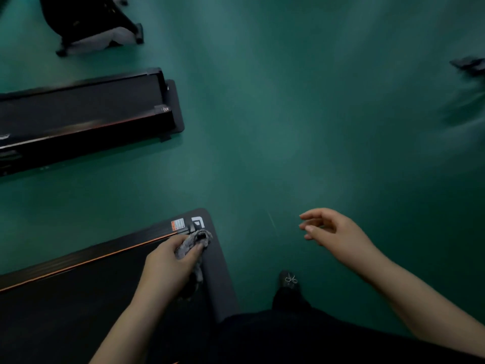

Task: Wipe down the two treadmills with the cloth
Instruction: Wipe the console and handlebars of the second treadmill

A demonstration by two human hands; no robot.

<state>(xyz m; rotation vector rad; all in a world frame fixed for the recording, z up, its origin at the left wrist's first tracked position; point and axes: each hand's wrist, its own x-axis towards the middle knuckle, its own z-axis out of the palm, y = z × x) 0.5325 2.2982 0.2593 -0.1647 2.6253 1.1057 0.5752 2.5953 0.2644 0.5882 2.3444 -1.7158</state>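
Resting bunched on a rounded corner of the near treadmill (78, 298), the grey, nubby cloth (193, 244) is gripped by the curled fingers (194, 252) of the left hand (170, 261), beside a thin orange stripe (105, 254) along the black deck. The right hand (333, 229) is held above the floor (288, 127), its fingers loosely spread with nothing in them. A second flat black treadmill (78, 111) is seen well apart on the smooth, dark green floor, with a wheeled black machine (86, 22) beyond it.
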